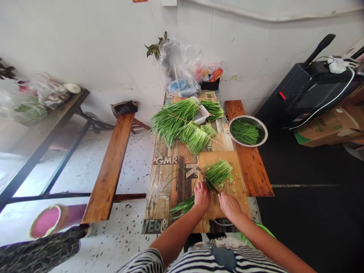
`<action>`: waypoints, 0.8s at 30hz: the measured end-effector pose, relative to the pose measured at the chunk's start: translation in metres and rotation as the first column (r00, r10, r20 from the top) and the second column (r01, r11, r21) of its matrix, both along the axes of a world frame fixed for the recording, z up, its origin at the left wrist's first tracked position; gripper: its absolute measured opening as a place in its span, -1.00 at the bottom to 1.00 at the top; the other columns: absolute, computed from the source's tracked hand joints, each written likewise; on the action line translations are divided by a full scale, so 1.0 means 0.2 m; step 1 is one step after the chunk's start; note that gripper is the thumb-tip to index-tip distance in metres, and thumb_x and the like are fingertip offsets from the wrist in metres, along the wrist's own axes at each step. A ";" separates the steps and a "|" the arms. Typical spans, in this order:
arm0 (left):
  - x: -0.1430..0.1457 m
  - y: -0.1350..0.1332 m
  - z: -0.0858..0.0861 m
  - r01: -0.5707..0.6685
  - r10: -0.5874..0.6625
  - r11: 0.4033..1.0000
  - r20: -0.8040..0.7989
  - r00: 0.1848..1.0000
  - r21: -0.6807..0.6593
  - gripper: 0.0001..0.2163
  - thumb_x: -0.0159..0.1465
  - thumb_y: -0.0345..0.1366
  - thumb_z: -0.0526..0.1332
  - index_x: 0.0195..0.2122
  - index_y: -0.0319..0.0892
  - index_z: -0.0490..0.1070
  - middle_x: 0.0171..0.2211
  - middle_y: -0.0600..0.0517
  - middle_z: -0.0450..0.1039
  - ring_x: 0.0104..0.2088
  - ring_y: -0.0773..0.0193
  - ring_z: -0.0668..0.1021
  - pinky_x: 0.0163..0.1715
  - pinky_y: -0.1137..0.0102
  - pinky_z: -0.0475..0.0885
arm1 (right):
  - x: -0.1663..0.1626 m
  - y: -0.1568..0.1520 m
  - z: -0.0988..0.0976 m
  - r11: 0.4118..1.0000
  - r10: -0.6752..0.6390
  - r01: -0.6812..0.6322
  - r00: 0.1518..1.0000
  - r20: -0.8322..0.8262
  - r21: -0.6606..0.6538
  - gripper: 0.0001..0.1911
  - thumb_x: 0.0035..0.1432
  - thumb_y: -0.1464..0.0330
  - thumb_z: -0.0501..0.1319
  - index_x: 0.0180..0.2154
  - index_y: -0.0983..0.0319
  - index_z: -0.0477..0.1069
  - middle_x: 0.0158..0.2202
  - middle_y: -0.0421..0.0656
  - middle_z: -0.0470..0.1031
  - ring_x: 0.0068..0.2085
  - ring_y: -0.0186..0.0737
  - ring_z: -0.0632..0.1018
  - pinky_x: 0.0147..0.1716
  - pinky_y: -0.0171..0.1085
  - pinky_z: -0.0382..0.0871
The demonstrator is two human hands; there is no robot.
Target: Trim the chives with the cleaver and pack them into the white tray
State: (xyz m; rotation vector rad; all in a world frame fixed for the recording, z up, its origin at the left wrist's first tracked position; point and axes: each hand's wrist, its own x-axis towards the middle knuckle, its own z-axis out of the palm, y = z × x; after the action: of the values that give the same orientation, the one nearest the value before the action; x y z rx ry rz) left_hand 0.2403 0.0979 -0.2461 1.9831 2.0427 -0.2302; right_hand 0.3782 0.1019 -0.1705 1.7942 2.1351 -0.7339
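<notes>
My left hand (201,196) is closed over a bundle of green chives (217,172) that lies across a wooden cutting board (236,189). My right hand (229,204) grips the handle of a knife (209,182), whose blade rests across the chives just beside my left fingers. Small cut green bits lie on the board to the right of the blade. The uncut ends of the bundle (182,206) stick out to the left of my left hand.
A big heap of chives (176,119) covers the far part of the narrow table (167,178). A metal bowl with chives (248,131) sits on the right bench (251,170). Another bench (109,167) stands left. Plastic bags (179,72) lean on the wall.
</notes>
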 end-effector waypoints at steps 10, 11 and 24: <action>-0.03 -0.12 0.09 -0.020 0.046 0.993 0.237 0.970 -0.113 -0.61 0.31 -0.50 -0.12 0.11 -0.29 0.30 -0.04 -0.19 0.37 0.02 0.10 0.38 0.05 0.23 0.29 | 0.03 -0.13 -0.04 0.990 0.015 -0.004 0.997 -0.073 0.138 -0.61 0.37 0.28 -0.11 -0.25 0.30 0.44 -0.37 0.01 0.58 -0.34 -0.21 0.60 -0.41 -0.35 0.25; -0.04 -0.13 0.10 -0.010 0.043 0.991 0.260 0.965 -0.130 -0.61 0.31 -0.51 -0.12 0.08 -0.31 0.32 -0.03 -0.20 0.38 0.03 0.10 0.38 0.07 0.24 0.28 | 0.03 -0.16 -0.04 0.988 0.014 0.000 0.996 -0.088 0.153 -0.59 0.37 0.27 -0.12 -0.25 0.31 0.44 -0.37 0.01 0.58 -0.33 -0.21 0.60 -0.41 -0.35 0.25; -0.32 -0.25 0.36 0.028 0.010 0.992 0.292 0.956 -0.125 -0.73 0.27 -0.50 0.03 -0.06 -0.23 0.39 -0.10 -0.09 0.42 -0.05 0.20 0.42 0.04 0.35 0.29 | 0.37 -0.54 0.12 0.888 -0.102 0.258 0.918 -0.383 0.381 -0.46 0.34 0.05 -0.13 -0.33 0.28 0.43 -0.44 -0.02 0.55 -0.40 -0.16 0.58 -0.38 -0.29 0.33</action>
State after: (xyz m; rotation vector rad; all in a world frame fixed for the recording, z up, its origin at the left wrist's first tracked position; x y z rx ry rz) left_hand 0.1755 0.0474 -0.1743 1.8268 1.7872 -0.0613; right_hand 0.4516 -0.0071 -0.1474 2.2600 2.5420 -0.7200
